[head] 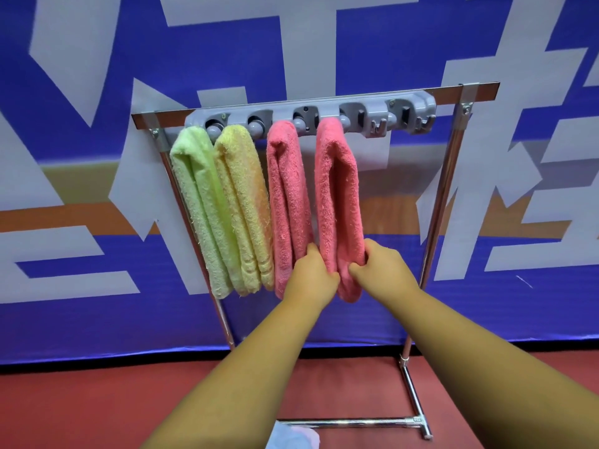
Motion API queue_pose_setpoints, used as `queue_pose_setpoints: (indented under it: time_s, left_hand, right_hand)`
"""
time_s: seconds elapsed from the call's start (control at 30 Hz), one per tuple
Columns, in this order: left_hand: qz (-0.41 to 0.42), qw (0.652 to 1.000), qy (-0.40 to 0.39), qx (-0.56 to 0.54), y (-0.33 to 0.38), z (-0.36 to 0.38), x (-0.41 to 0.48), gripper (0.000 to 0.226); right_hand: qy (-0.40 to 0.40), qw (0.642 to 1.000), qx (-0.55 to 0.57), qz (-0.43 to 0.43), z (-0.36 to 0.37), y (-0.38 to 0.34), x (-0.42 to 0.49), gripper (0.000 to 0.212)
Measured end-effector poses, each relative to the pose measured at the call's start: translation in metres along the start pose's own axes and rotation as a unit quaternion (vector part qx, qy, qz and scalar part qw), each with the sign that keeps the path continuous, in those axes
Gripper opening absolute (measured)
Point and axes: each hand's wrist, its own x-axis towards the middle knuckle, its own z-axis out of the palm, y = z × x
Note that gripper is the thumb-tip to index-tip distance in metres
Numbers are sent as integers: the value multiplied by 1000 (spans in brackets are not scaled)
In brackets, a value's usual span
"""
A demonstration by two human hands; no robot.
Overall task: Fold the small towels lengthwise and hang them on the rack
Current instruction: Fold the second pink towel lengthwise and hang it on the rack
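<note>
A grey rack (327, 116) with round pegs is fixed to a chrome stand. Several folded towels hang from it side by side: a green towel (197, 202) at the left, a yellow towel (243, 202), a pink towel (287, 196), and a second pink towel (338, 196) furthest right. My left hand (311, 273) grips the lower left edge of the right pink towel. My right hand (382, 267) pinches its lower right edge, thumb in front. Both hands hold it near its bottom end.
Two free pegs with hooks (418, 119) are at the rack's right end. The chrome stand's right post (437, 202) and floor bar (350, 422) stand on red floor. A blue and white banner (97, 92) forms the backdrop. A pale cloth (291, 437) lies at the bottom edge.
</note>
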Motion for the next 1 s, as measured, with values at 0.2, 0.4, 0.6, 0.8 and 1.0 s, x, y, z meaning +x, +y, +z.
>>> queue_pose_setpoints:
  time_s: [0.2, 0.4, 0.6, 0.8, 1.0]
  left_hand:
    - [19, 997, -44, 56, -20, -2, 1, 29]
    - [43, 991, -87, 89, -41, 3, 1, 23]
    - [35, 991, -75, 101, -50, 13, 1, 18]
    - [27, 993, -81, 81, -56, 21, 2, 19]
    - [17, 990, -95, 98, -64, 12, -11, 18]
  right_hand:
    - [-42, 998, 52, 2, 20, -2, -5, 8]
    - [-19, 998, 16, 55, 36, 8, -8, 1]
    - [76, 989, 45, 119, 47, 25, 0, 9]
    - [-13, 999, 36, 36, 62, 34, -3, 18]
    - [-111, 991, -44, 61, 64, 41, -13, 25]
